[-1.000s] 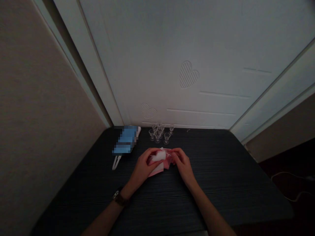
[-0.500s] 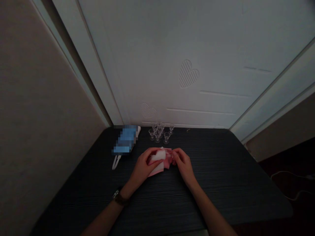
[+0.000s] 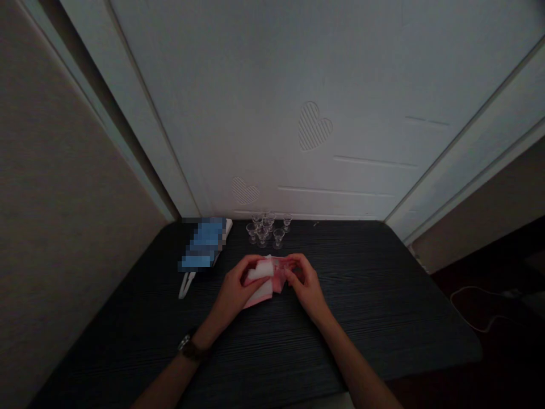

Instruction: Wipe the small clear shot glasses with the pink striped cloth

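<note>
My left hand (image 3: pixel 232 289) is curled around a pink and white cloth (image 3: pixel 264 279) that rests on the dark table (image 3: pixel 383 318). My right hand (image 3: pixel 307 283) meets it from the right, fingers closed on the cloth's pink edge and on something small that I cannot make out. Just beyond the hands, several tiny clear stemmed glasses (image 3: pixel 264 229) stand in a cluster near the wall. A watch (image 3: pixel 187 345) sits on my left wrist.
A blurred blue item (image 3: pixel 202 244) lies at the table's back left with a white strap (image 3: pixel 185 284) hanging from it. A white panel with heart shapes (image 3: pixel 314 124) rises behind the table. A cable (image 3: pixel 472 309) lies on the floor at right.
The view has shifted a little, so everything sits slightly further left. Both hands stay on the cloth with only small finger movements.
</note>
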Tool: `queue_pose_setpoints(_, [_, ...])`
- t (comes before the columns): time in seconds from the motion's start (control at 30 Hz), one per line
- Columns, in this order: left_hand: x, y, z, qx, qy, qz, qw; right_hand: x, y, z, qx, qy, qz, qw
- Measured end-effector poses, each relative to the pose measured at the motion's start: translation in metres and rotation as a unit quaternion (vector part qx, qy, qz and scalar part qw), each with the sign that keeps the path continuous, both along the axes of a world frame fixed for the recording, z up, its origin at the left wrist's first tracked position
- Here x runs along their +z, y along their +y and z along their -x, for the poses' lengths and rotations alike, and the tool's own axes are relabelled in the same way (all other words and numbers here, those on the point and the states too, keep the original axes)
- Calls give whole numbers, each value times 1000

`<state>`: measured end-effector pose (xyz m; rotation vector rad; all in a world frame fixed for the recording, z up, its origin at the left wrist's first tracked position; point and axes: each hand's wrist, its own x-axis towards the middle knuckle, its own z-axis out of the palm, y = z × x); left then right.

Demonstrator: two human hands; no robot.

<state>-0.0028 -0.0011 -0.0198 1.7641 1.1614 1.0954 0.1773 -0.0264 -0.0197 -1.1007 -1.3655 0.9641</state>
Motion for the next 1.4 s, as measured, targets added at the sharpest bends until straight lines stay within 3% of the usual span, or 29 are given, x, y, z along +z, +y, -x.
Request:
queue_pose_setpoints(0.23, [-2,0,-1,9,11,8,1000,2,-1,0,-7,-9,-3,1000])
queue_pose_setpoints(0.5, [7,-3,-2,5,4,15,1000,4,-2,0,-10,-10,-12,1000])
queue_pose_setpoints(0.77, [-1,-2,-1,66,-46,23,997,5,-3,3,9,3,-9,1000])
queue_pose_setpoints(1.0, [8,-5,1,50,-15,6,999,6,-3,1,19,5,9,1000])
queue_pose_setpoints(1.4, [5,-5,3,9,-36,-35,999,3,-4,1,32,42,25,998])
